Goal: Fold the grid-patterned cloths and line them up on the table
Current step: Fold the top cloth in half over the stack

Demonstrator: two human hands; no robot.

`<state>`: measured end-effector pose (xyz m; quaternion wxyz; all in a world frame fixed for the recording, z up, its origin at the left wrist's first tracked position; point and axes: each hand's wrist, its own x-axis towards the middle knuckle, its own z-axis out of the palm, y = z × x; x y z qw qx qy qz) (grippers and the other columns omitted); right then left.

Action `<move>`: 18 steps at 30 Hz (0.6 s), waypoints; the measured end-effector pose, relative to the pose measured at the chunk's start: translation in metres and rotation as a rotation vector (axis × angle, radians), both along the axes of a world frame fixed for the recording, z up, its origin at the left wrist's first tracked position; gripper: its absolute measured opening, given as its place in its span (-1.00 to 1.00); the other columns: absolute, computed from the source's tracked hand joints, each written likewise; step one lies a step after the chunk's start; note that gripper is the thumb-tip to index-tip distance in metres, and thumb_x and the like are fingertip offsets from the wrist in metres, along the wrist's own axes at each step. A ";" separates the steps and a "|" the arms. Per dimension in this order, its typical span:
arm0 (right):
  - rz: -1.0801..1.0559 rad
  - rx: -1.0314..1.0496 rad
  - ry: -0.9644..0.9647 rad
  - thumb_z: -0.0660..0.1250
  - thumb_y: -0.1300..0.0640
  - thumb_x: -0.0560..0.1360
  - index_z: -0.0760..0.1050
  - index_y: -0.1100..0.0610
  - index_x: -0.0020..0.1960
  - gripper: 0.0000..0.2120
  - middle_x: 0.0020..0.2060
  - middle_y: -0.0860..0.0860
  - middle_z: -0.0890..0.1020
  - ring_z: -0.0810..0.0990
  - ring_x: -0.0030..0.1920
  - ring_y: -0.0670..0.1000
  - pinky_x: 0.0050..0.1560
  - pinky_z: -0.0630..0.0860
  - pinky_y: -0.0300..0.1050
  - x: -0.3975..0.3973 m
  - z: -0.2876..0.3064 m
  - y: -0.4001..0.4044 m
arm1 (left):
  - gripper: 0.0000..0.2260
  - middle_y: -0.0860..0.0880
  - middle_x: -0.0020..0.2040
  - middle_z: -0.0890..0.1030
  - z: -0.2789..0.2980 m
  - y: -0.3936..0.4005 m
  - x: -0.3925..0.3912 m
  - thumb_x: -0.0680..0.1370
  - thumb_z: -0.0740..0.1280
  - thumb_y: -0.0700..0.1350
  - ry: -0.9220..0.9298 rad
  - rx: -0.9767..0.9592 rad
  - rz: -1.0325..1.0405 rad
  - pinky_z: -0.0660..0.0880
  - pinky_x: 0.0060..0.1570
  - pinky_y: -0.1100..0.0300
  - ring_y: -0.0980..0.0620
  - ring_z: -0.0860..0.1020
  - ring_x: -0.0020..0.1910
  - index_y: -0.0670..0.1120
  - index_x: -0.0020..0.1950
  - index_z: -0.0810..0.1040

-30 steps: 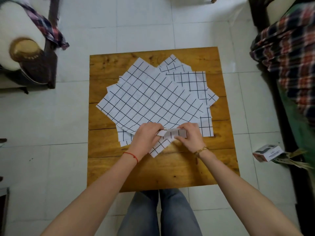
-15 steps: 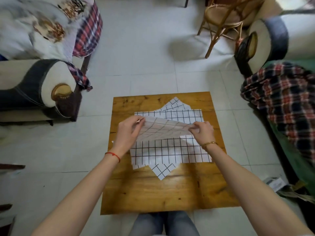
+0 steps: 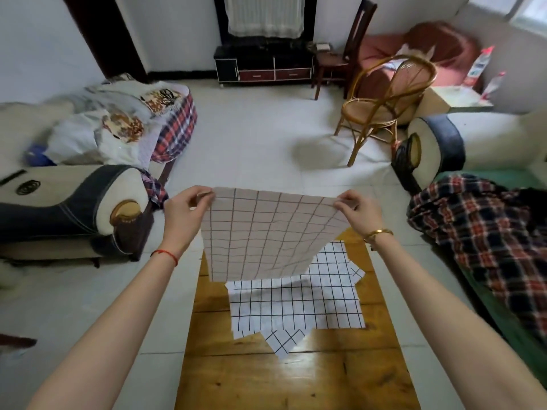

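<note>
I have one cloth (image 3: 266,238) lifted off the counter (image 3: 296,380) and stretched between both hands. My left hand (image 3: 185,210) pinches its top left corner, fingers closed on the fabric, and my right hand (image 3: 356,210) pinches the top right corner the same way. The cloth hangs from that top edge, its faint grid side facing me, the lower edge sagging free above the pile (image 3: 296,303) without touching it as far as I can tell. The pile lies flat on the wooden counter, several grid cloths overlapped at different angles; the top one sits roughly square to the counter edges, one corner pokes out diagonally toward me, and others show at the right side. How many are in the pile I cannot tell. The near part of the counter is bare wood with a glare patch. A red string (image 3: 165,254) circles my left wrist and a gold bracelet (image 3: 377,233) my right. A sofa arm (image 3: 88,202) stands left of the counter, a plaid blanket (image 3: 479,241) to the right, and a rattan chair (image 3: 384,108) farther back on the tiled floor (image 3: 251,143).
</note>
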<state>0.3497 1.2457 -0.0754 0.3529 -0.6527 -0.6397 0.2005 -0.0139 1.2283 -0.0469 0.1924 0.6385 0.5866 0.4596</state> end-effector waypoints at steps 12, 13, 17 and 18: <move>0.244 0.060 -0.213 0.42 0.10 0.46 0.61 0.16 -0.12 -0.89 -0.22 -0.03 0.63 0.55 -0.17 -0.11 -0.14 0.41 -0.36 0.004 0.106 0.006 | -0.96 -0.02 -0.13 0.66 0.055 0.004 -0.050 0.51 0.41 -0.09 0.008 -0.158 -0.115 0.55 -0.03 -0.15 -0.09 0.60 -0.07 -0.01 -0.10 0.66; 0.260 0.067 -0.218 0.42 0.11 0.45 0.62 0.16 -0.12 -0.88 -0.21 -0.01 0.64 0.56 -0.15 -0.09 -0.10 0.45 -0.29 0.005 0.111 0.005 | -0.95 -0.03 -0.11 0.66 0.059 0.002 -0.052 0.51 0.41 -0.07 0.013 -0.170 -0.116 0.56 -0.05 -0.19 -0.13 0.61 -0.06 -0.01 -0.08 0.67; 0.294 0.080 -0.221 0.42 0.11 0.45 0.63 0.16 -0.12 -0.89 -0.20 -0.02 0.65 0.56 -0.16 -0.11 -0.05 0.50 -0.19 0.009 0.123 -0.004 | -0.91 -0.01 -0.08 0.67 0.072 -0.005 -0.052 0.50 0.43 -0.14 -0.001 -0.154 -0.131 0.55 0.02 0.17 0.10 0.60 -0.07 -0.04 -0.02 0.67; 0.309 0.078 -0.218 0.42 0.11 0.46 0.62 0.15 -0.11 -0.90 -0.21 -0.03 0.65 0.58 -0.15 -0.09 -0.03 0.53 -0.14 0.011 0.125 -0.006 | -0.89 0.00 -0.08 0.67 0.075 -0.008 -0.051 0.49 0.43 -0.14 -0.009 -0.150 -0.132 0.53 -0.01 0.26 0.14 0.60 -0.09 -0.06 0.01 0.67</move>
